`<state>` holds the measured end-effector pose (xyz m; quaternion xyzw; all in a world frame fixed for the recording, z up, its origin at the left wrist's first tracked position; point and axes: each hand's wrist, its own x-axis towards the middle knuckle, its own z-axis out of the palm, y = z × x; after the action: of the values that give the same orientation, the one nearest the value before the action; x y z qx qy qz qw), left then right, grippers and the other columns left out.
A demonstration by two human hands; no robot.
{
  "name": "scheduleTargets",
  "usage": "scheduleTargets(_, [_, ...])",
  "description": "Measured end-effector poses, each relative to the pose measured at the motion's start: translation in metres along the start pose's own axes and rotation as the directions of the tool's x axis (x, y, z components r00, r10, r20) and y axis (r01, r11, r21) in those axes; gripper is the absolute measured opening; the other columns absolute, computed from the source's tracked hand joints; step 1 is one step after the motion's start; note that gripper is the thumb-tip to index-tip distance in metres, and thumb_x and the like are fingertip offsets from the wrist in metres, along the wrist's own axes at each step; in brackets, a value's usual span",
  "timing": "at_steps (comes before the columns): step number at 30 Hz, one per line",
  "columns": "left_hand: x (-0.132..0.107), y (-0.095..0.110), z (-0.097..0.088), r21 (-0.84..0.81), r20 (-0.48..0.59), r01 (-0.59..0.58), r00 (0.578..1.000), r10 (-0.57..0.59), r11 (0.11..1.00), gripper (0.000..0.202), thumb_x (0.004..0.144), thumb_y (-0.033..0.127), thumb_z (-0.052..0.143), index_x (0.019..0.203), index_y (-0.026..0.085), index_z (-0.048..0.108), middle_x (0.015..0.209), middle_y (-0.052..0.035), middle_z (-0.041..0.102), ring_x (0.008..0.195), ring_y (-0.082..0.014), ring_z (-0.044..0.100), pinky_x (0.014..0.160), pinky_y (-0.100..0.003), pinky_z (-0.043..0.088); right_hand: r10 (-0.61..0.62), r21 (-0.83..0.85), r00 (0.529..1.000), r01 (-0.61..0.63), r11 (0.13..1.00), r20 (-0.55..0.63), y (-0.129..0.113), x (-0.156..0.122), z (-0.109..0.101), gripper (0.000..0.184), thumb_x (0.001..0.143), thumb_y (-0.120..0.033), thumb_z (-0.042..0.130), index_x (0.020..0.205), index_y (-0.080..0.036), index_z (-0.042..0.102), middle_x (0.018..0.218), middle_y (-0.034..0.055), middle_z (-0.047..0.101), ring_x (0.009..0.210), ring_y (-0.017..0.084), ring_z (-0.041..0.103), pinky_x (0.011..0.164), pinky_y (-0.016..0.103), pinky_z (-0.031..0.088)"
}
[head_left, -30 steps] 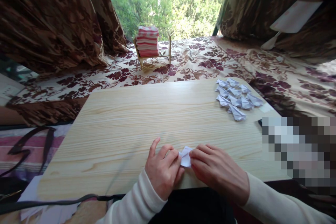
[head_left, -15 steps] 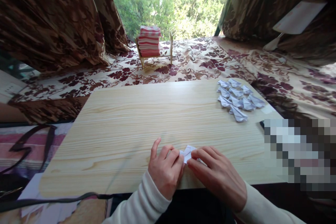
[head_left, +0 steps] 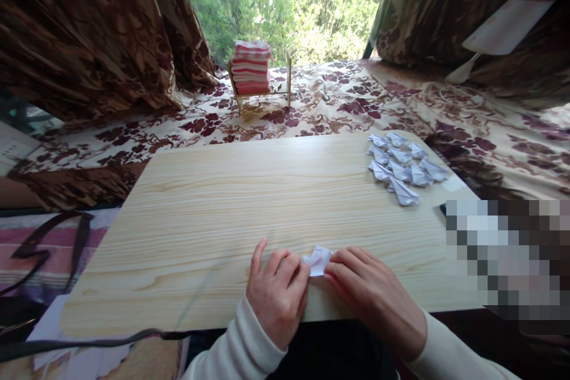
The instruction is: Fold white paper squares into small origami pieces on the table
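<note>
Near the front edge of the wooden table (head_left: 214, 208), a small folded piece of white paper (head_left: 317, 261) is held between my two hands. My left hand (head_left: 278, 291) pinches its left side between thumb and index finger, with the little finger raised. On the paper's right side, my right hand (head_left: 374, 291) has its thumb and fingertips closed. Part of the paper is hidden under the fingers. Several folded white paper pieces (head_left: 403, 191) with pointed ends lie grouped at the table's far right.
Behind the table, a small wooden rack (head_left: 288, 80) carries a stack of pink and white cloths (head_left: 251, 68) on a floral cover. A white lamp (head_left: 507, 27) stands at the back right. A dark strap (head_left: 80, 249) and loose white paper (head_left: 48, 323) are at the left. The right edge is blurred out.
My right hand has shifted slightly right, and more of the folded paper shows between the hands. Its visible shape is wider and flatter. My left hand has moved a little left.
</note>
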<state>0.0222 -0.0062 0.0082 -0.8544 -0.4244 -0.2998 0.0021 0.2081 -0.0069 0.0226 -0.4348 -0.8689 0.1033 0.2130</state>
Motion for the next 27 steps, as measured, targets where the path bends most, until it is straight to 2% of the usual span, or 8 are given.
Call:
scheduleTargets(9, [-0.003,0.002,-0.003,0.017,0.032,-0.007,0.999,0.006,1.0,0.022,0.087,0.019,0.045,0.099,0.018,0.064,0.092,-0.004,0.064,0.094,-0.0184,0.053,0.105,-0.049,0.021,0.138,-0.172,0.99,-0.135,0.976,0.003,-0.008,0.005,0.003,0.026,0.092,-0.019,0.04,0.071,-0.019,0.054,0.071,0.0027,0.052,0.069,0.019,0.046,0.064,0.032,0.031])
scheduleTargets(18, [-0.006,0.001,-0.001,0.014,0.031,-0.009,0.999,0.009,1.0,0.023,0.088,0.02,0.044,0.101,0.018,0.063,0.094,-0.0042,0.065,0.095,-0.0182,0.054,0.107,-0.048,0.019,0.147,-0.267,0.989,-0.151,0.952,-0.036,-0.015,0.008,0.005,0.028,0.091,-0.015,0.039,0.066,-0.02,0.052,0.067,0.0029,0.05,0.066,0.019,0.044,0.064,0.032,0.027])
scheduleTargets(27, [-0.009,0.0,0.002,-0.073,0.016,-0.019,1.0,0.021,0.997,0.023,0.088,0.018,0.044,0.101,0.015,0.063,0.097,-0.0048,0.066,0.099,-0.0186,0.053,0.108,-0.048,0.019,0.156,-0.314,0.987,-0.162,0.936,-0.046,-0.018,0.01,0.007,0.027,0.09,-0.014,0.039,0.067,-0.02,0.051,0.067,0.0037,0.049,0.066,0.019,0.042,0.062,0.033,0.026])
